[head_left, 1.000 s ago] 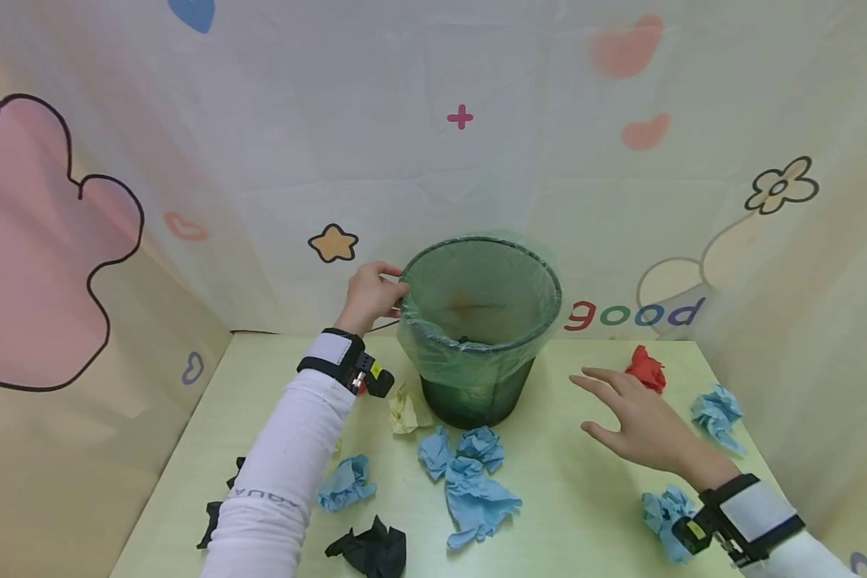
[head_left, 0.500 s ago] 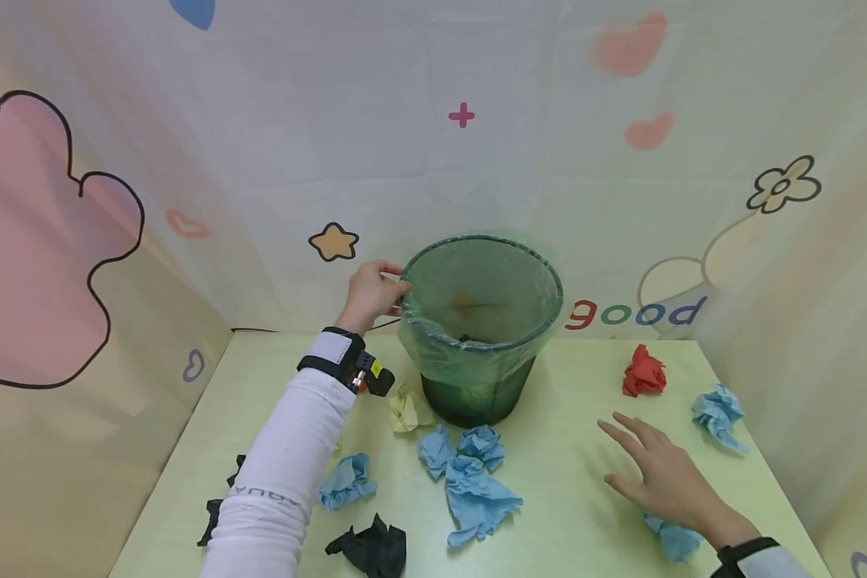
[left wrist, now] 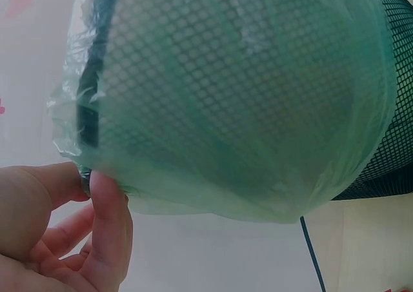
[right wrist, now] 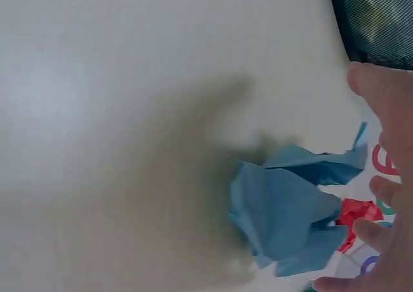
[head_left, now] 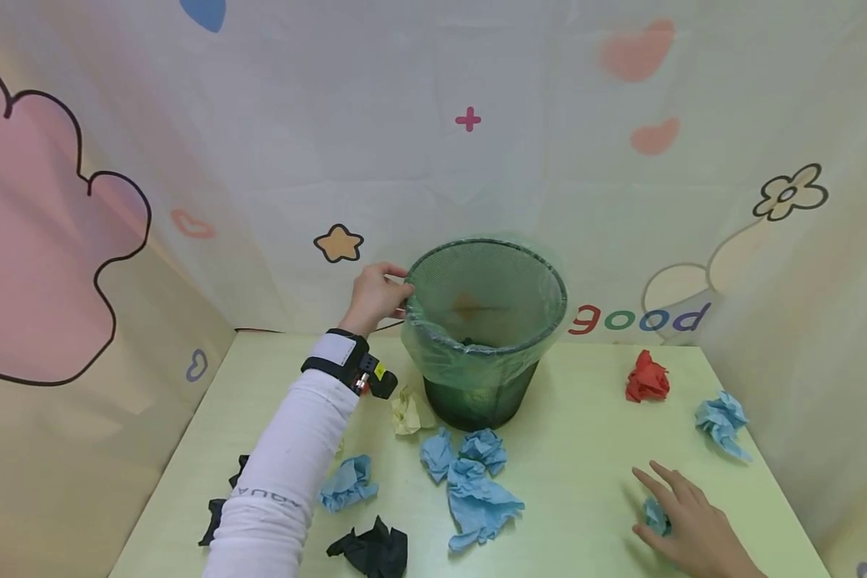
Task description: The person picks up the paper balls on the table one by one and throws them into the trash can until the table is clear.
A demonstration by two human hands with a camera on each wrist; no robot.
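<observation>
A black mesh wastebasket [head_left: 470, 401] with a green plastic liner [left wrist: 232, 111] folded over its rim stands at the back of the table. My left hand [head_left: 378, 299] pinches the rim and liner on the left side, thumb and fingers on either side of the edge. At the lower right, my right hand [head_left: 697, 526] hovers with spread fingers over a crumpled blue paper [right wrist: 287, 208]. That paper lies mostly beneath the hand in the head view, a small part showing between thumb and fingers.
Crumpled red paper [head_left: 648, 377] and blue paper [head_left: 722, 424] lie at the right. Before the wastebasket are several blue papers [head_left: 480, 502] and a yellow one [head_left: 407, 411]. Black papers [head_left: 372, 547] lie nearer the front left. A printed curtain [head_left: 506, 185] hangs behind the table.
My right hand has moved from beside the red paper down toward the front, over the blue paper. The left hand keeps its grip on the rim.
</observation>
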